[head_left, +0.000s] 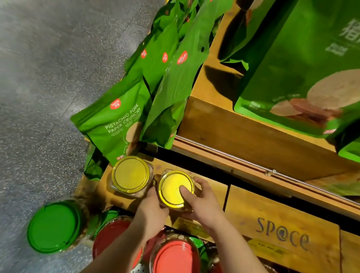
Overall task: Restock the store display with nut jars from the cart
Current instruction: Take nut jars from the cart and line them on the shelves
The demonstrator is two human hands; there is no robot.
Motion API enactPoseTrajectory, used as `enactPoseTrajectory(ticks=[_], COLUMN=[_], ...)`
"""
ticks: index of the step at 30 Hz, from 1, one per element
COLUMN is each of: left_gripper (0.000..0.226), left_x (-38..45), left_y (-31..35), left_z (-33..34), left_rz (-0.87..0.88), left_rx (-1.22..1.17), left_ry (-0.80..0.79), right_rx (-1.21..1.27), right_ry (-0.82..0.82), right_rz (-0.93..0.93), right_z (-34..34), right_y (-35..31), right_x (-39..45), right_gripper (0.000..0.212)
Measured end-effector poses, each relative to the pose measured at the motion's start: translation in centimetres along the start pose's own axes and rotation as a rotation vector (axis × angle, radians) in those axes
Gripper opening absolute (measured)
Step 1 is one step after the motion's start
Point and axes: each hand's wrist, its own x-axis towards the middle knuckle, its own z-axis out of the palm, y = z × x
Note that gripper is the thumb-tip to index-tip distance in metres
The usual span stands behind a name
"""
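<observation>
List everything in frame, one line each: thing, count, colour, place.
yellow-lid jars: 2, clear with yellow lids, side by side on the low wooden shelf; the right one is held by both hands
green-lid jar: 1 clear to see, green lid, bottom left, over the floor edge
red-lid jars: at least 4, red lids, along the bottom below the shelf
snack bags: several, green, leaning at the display's left end; larger ones on the upper shelf
wooden display: 1, brown, right half
floor: grey, speckled, left
left hand: 1, grips the held jar's left side
right hand: 1, fingers over the held jar's lid and right side
</observation>
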Motion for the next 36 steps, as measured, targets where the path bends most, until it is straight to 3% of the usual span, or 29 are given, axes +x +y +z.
enactPoseTrajectory(ticks=[5, 11, 19, 23, 29, 36], left_gripper=[0.082, 0.068, 0.078, 0.056, 0.063, 0.060], left_x=[0.0, -1.7, -6.2, -9.5, -15.1, -23.2], left_y=[0.3, 1.4, 3.9, 5.8, 10.4, 15.7], left_z=[-0.3, -1.1, -3.8, -5.7, -6.9, -3.4], left_rz=[-0.026, 0.005, -0.034, 0.116, 0.378, 0.671], left_rx=[0.003, 0.113, 0.235, 0.430, 0.678, 0.883], left_ry=[0.017, 0.047, -0.032, -0.036, 0.029, 0.035], right_rx=[-0.023, -0.054, -0.245, -0.331, -0.483, -0.641], right_ry=[-0.006, 0.010, 0.132, 0.180, 0.256, 0.410], right_rz=[-0.004, 0.015, -0.014, -0.082, -0.189, -0.248], right_z=[0.3, 0.3, -0.1, -1.1, -3.7, -8.6], right_y=[-0.4, -1.3, -3.1, -4.4, -6.0, -6.0], right_x=[-0.2, -1.1, -4.0, -8.1, -16.5, -26.8], right_gripper=[0.061, 0.067, 0.080, 0.069, 0.054, 0.051])
